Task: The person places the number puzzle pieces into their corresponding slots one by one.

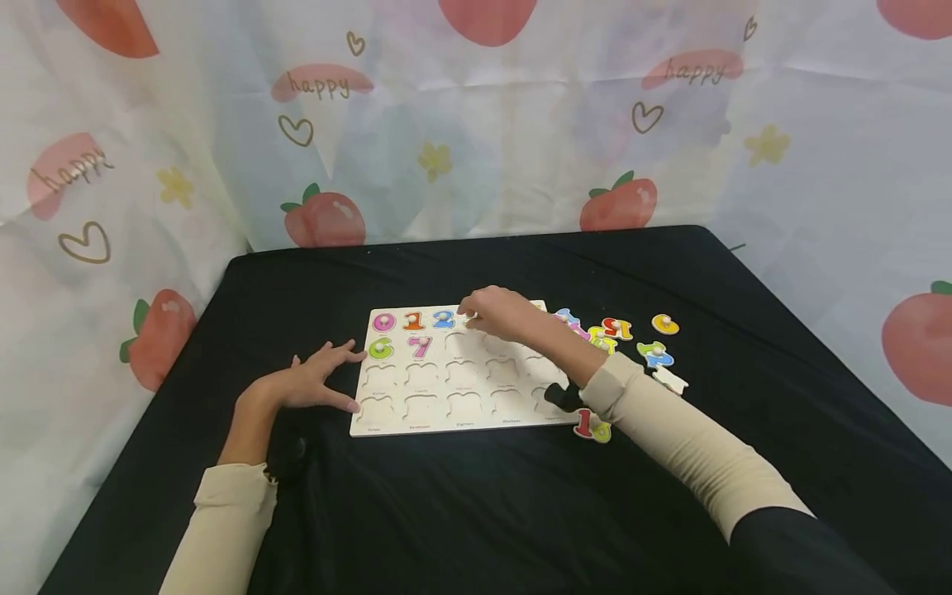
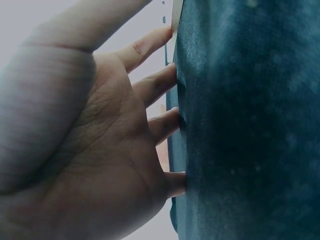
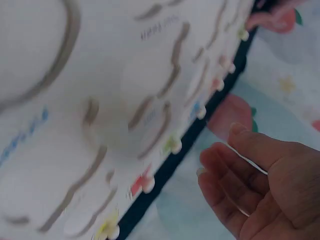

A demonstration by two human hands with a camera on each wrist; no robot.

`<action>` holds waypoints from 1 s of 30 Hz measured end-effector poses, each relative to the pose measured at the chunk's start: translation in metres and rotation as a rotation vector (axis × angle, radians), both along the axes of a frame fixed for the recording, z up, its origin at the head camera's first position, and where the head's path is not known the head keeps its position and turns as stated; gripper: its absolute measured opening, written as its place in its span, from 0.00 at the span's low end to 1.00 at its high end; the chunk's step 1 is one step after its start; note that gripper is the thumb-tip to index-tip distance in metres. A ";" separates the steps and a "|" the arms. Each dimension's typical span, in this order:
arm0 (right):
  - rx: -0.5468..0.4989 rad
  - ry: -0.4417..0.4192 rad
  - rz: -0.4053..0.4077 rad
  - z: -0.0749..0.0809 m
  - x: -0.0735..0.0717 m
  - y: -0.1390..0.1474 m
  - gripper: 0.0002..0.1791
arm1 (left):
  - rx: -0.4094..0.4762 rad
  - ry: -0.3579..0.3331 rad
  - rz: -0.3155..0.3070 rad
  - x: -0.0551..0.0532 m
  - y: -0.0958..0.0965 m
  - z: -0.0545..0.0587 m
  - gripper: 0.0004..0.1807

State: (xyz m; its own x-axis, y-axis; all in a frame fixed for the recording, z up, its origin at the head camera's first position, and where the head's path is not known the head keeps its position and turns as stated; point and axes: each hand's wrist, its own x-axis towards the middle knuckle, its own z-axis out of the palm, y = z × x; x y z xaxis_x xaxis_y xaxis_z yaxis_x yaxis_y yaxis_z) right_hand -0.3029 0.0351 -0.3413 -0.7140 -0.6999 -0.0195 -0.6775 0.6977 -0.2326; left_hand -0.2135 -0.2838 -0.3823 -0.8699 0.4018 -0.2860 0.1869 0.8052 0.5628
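A pale wooden number puzzle board [image 1: 439, 420] lies on the black cloth. Pink 0 [image 1: 383, 323], orange 1 [image 1: 412, 321], blue 2 [image 1: 444, 319], green 6 [image 1: 381, 349] and pink 7 [image 1: 420, 348] sit in its two far rows, each with a knob. My left hand [image 1: 308, 382] is spread at the board's left edge, thumb and index fingertip right at the rim; its straight fingers reach the cloth in the left wrist view. My right hand [image 1: 506, 314] is over the far row, just right of the 2. In the right wrist view its fingers [image 3: 232, 187] are loosely bent with nothing between them.
Loose number pieces lie at the board's right side, among them a red and yellow one [image 1: 617, 329], a yellow one [image 1: 665, 324], a blue and green one [image 1: 656, 354] and a pale one [image 1: 671, 380]. A red 1 [image 1: 583, 425] is by the near right corner. Printed curtains [image 1: 483, 165] surround the table.
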 end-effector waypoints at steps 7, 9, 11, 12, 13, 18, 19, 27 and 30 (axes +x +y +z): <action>-0.070 -0.017 -0.153 0.005 0.015 0.057 0.16 | 0.008 -0.022 0.004 -0.001 0.003 -0.004 0.50; -0.100 -0.017 -0.197 0.005 0.019 0.075 0.15 | 0.008 -0.017 0.005 -0.002 0.003 -0.005 0.50; -0.146 -0.015 -0.244 0.004 0.022 0.092 0.15 | 0.005 -0.011 0.005 -0.002 0.003 -0.005 0.50; -0.170 -0.011 -0.261 0.003 0.022 0.099 0.15 | 0.005 -0.006 0.003 -0.003 0.003 -0.006 0.50; -0.192 -0.008 -0.278 0.002 0.022 0.106 0.15 | 0.006 -0.005 0.001 -0.003 0.003 -0.006 0.50; -0.240 -0.017 -0.330 -0.003 0.021 0.132 0.14 | 0.004 -0.011 -0.009 -0.004 0.005 -0.009 0.50; -0.238 -0.016 -0.335 -0.003 0.020 0.135 0.14 | 0.006 -0.014 -0.008 -0.004 0.005 -0.009 0.50; -0.186 -0.044 -0.388 0.001 0.009 0.150 0.14 | 0.010 -0.004 0.023 0.000 0.002 -0.005 0.51; -0.162 -0.083 -0.423 0.002 0.010 0.162 0.14 | 0.010 0.000 0.012 0.000 0.002 -0.003 0.50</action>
